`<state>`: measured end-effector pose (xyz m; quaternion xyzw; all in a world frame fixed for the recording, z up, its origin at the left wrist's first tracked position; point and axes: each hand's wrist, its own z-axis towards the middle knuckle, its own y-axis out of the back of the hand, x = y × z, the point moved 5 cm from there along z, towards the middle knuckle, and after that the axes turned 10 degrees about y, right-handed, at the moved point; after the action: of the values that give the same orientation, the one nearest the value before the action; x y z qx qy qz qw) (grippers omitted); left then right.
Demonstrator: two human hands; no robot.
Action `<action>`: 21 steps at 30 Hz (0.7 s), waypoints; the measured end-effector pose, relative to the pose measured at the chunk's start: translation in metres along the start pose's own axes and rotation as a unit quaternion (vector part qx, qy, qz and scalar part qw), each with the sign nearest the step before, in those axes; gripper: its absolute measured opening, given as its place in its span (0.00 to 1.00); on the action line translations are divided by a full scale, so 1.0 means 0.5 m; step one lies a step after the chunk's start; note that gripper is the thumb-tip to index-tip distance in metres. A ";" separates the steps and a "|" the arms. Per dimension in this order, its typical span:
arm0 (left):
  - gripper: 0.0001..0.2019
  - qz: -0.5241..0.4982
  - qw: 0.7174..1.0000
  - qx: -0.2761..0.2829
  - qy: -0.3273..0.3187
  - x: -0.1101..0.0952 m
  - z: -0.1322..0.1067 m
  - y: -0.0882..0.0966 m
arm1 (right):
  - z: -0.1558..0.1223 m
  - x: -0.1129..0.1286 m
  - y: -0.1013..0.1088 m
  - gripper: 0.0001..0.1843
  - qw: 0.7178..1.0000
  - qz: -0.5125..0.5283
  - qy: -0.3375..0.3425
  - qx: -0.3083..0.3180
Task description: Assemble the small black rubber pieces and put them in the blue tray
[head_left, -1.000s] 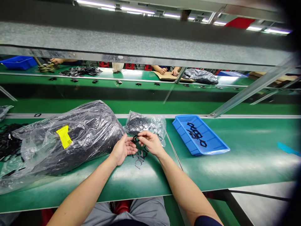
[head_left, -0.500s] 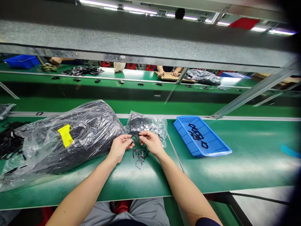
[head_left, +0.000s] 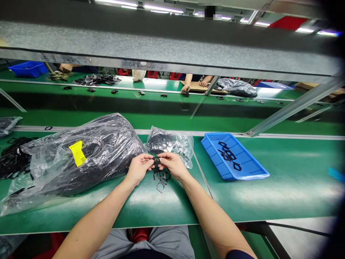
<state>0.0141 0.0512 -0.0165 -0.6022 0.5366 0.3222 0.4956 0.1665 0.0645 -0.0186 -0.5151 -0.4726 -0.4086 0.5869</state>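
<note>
Between my two hands is a small black ring-shaped part (head_left: 156,160), held up over the green table. My left hand (head_left: 139,167) pinches its left side with thumb and fingertips. On the opposite side, my right hand (head_left: 174,164) pinches it too. Several flat black frames with round openings (head_left: 161,185) lie on the table just below my hands. Right behind them sits a small clear plastic bag (head_left: 161,141) of dark parts. A large clear bag (head_left: 107,147) full of black parts, with a yellow label (head_left: 77,153), lies beside my left hand.
A blue tray (head_left: 258,172) with several black frames in it stands to the right. Loose black parts (head_left: 14,156) are heaped at far left. Beyond a rail, small black parts (head_left: 141,92) sit in a row, and a co-worker's hands (head_left: 186,88) are at work near cardboard.
The black part between my hands now shows its ring more face-on. Across the line, the co-worker's hand has reached down to a black part in the row. The view has shifted slightly.
</note>
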 end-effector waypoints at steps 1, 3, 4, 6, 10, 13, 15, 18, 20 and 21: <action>0.14 0.002 1.000 0.001 0.001 0.001 0.001 0.000 | 0.000 0.000 0.000 0.18 1.000 -0.004 -0.001 0.000; 0.14 0.003 1.000 0.005 0.006 0.003 0.002 -0.001 | 0.000 0.001 0.000 0.18 1.000 -0.002 -0.005 0.000; 0.14 0.002 1.000 0.008 0.010 0.004 0.002 -0.001 | 0.000 0.000 0.000 0.18 1.000 0.003 -0.009 -0.003; 0.14 0.001 1.000 0.014 0.021 0.005 0.001 -0.003 | 0.000 -0.001 -0.001 0.18 1.000 0.015 -0.021 -0.008; 0.15 0.001 0.999 0.025 0.033 0.004 -0.003 -0.006 | -0.002 -0.004 -0.003 0.19 0.997 0.057 -0.050 -0.009; 0.16 0.002 0.999 0.020 0.037 0.003 -0.003 -0.005 | -0.002 -0.005 -0.005 0.20 0.994 0.089 -0.055 -0.004; 0.16 0.004 0.999 0.014 0.036 0.003 -0.003 -0.003 | -0.001 -0.006 -0.004 0.19 0.994 0.099 -0.049 -0.001; 0.15 0.013 0.999 0.004 0.029 0.000 -0.002 -0.001 | 0.000 -0.006 -0.001 0.16 0.995 0.097 -0.033 0.001; 0.14 0.020 1.000 0.003 0.023 -0.002 -0.001 0.001 | 0.001 -0.006 -0.001 0.15 0.995 0.093 -0.025 0.003; 0.14 0.022 1.000 0.003 0.019 -0.002 0.000 0.002 | 0.001 -0.006 -0.001 0.15 0.996 0.091 -0.022 0.004</action>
<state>0.0131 0.0514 -0.0155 -0.5946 0.5604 0.3197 0.4798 0.1653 0.0650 -0.0212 -0.5626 -0.4384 -0.3398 0.6131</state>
